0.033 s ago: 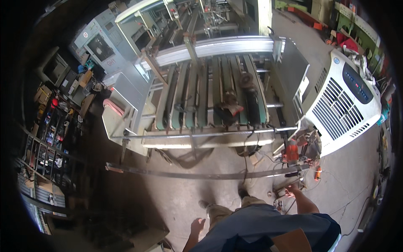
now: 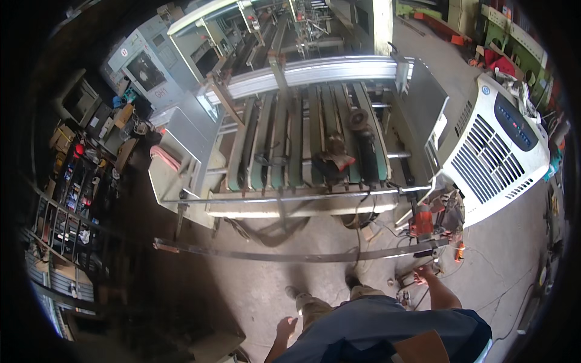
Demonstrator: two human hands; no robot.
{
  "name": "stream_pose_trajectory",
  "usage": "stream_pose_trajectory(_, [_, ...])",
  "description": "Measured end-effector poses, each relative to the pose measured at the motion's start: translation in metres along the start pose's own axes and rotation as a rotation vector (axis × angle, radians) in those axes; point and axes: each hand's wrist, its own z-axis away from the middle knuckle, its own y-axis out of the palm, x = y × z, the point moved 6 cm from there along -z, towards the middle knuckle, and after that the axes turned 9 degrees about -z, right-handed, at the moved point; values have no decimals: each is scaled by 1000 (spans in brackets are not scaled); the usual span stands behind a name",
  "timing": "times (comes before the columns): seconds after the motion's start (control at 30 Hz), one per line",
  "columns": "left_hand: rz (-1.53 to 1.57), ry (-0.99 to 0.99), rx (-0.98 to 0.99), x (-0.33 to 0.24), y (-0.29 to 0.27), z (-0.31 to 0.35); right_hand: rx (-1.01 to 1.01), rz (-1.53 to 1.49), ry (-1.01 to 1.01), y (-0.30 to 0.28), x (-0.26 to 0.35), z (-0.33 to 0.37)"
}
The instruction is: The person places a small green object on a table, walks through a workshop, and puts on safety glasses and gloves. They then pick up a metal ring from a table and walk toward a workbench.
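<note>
My left hand hangs beside my left hip, thumb apart from the fingers, with nothing in it. My right hand is held out to the right, fingers loosely apart. It is nearest to a small metal stand low at the right, and whether it touches the stand I cannot tell. A long metal bar runs crosswise in front of my feet. Beyond it stands a machine with green belts. On the belts lie an angle grinder and a dark tool with a reddish patch.
A white air cooler stands at the right. Near it sits a red power tool, with cables along the floor. Grey side panels flank the machine. Cluttered shelves line the left, near a grey cabinet.
The view has shifted very slightly, so the machine and bar sit a little lower in the picture. Both hands stay in nearly the same place.
</note>
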Motion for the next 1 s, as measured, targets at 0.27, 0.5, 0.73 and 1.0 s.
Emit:
stream_pose_trajectory(0.27, [-91,196,215,107,-64,-114,-174,29,2,109,-63,-12])
stream_pose_trajectory(0.5, [-229,164,185,156,-122,-214,29,23,116,256,-108,52])
stream_pose_trajectory(0.73, [-303,262,285,135,-129,-251,-321,-179,-8,207,-55,92])
stream_pose_trajectory(1.0, [-2,772,416,-20,-295,-162,-359,-359,-33,238,-61,89])
